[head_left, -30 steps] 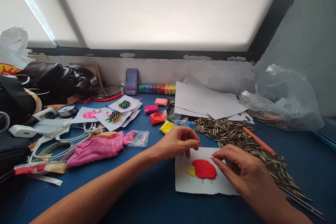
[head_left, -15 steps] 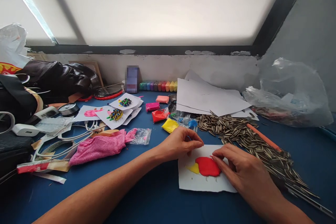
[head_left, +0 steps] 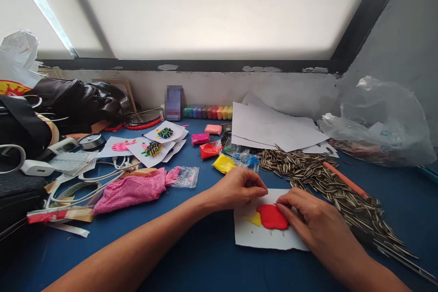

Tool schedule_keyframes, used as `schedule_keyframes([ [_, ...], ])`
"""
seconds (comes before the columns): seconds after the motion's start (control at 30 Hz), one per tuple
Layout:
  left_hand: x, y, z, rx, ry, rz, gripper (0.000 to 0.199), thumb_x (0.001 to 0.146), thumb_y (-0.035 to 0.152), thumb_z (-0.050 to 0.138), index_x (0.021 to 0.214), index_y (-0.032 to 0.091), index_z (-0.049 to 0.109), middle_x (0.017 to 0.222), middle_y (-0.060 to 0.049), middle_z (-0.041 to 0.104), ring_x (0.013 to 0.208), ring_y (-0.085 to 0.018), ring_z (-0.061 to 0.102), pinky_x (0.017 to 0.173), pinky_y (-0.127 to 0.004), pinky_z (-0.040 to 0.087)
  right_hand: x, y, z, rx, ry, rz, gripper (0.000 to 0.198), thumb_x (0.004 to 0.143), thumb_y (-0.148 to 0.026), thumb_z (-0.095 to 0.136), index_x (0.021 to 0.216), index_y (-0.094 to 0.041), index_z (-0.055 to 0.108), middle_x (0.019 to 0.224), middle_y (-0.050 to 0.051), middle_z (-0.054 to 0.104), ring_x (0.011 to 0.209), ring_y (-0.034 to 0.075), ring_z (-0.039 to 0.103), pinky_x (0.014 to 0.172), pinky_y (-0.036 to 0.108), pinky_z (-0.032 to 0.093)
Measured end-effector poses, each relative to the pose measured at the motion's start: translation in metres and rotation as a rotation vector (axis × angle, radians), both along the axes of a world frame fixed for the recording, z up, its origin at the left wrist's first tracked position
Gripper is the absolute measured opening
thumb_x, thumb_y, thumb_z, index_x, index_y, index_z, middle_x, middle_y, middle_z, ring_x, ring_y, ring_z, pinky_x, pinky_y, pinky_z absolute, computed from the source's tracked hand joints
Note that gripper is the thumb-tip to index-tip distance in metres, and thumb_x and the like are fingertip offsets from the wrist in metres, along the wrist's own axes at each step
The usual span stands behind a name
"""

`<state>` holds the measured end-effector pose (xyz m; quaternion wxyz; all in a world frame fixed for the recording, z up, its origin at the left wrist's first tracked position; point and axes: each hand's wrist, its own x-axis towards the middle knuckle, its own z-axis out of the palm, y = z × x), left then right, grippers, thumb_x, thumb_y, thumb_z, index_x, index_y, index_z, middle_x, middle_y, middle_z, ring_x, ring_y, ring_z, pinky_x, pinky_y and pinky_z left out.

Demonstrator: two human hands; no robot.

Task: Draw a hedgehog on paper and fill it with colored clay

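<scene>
A white sheet of paper (head_left: pixel 246 237) lies before me, with a flattened patch of red clay (head_left: pixel 273 217) and a smaller yellow clay patch (head_left: pixel 254 219) on it. Short drawn lines show under the red patch. At the red clay's upper right edge, my right hand (head_left: pixel 311 214) pinches with thumb and forefinger. My left hand (head_left: pixel 239 187) is over the sheet's top left edge, its thumb and fingertips pressed together. Whatever may be between those left fingertips is hidden or too small to name.
Sunflower seeds (head_left: pixel 318 178) are heaped to the right under an orange stick (head_left: pixel 345 179). Clay packets, including a yellow one (head_left: pixel 223 163), lie beyond my left hand. Left are a pink cloth (head_left: pixel 133 194), cables and clay-decorated cards (head_left: pixel 159 154). Blank paper (head_left: pixel 273 125) and a plastic bag (head_left: pixel 386 132) sit behind.
The view has shifted very slightly, so things appear a little further right. Both hands keep nearly the same pose over the paper, and the clay patches look the same.
</scene>
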<state>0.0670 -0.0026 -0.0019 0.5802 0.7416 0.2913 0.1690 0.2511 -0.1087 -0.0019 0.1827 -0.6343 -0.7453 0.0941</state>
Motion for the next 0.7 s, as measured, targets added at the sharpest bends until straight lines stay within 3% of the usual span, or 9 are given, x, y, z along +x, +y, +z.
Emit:
schedule_keyframes([
  [0.23, 0.001, -0.001, 0.000, 0.083, 0.019, 0.000, 0.015, 0.082, 0.019, 0.062, 0.084, 0.008, 0.072, 0.058, 0.002, 0.055, 0.051, -0.008, 0.046, 0.046, -0.018, 0.032, 0.003, -0.004, 0.005, -0.046, -0.024, 0.017, 0.032, 0.096, -0.032, 0.039, 0.087, -0.027, 0.069, 0.087, 0.003, 0.066, 0.074, 0.019, 0.066, 0.066, 0.034, 0.052],
  [0.5, 0.001, -0.002, 0.000, 0.076, 0.026, 0.001, 0.023, 0.083, 0.013, 0.054, 0.097, 0.011, 0.072, 0.058, 0.003, 0.053, 0.050, -0.008, 0.044, 0.048, -0.019, 0.034, 0.006, -0.004, 0.005, 0.006, -0.010, 0.000, 0.029, 0.093, -0.026, 0.040, 0.100, -0.026, 0.068, 0.095, 0.004, 0.068, 0.083, 0.019, 0.067, 0.071, 0.033, 0.053],
  [0.7, 0.001, -0.003, 0.002, 0.058, 0.030, -0.004, 0.021, 0.082, 0.012, 0.056, 0.094, 0.009, 0.073, 0.059, 0.003, 0.054, 0.051, -0.008, 0.045, 0.049, -0.019, 0.034, 0.004, -0.004, 0.015, 0.002, -0.066, -0.018, 0.027, 0.089, -0.022, 0.037, 0.080, -0.025, 0.062, 0.080, 0.002, 0.064, 0.065, 0.017, 0.063, 0.054, 0.030, 0.046],
])
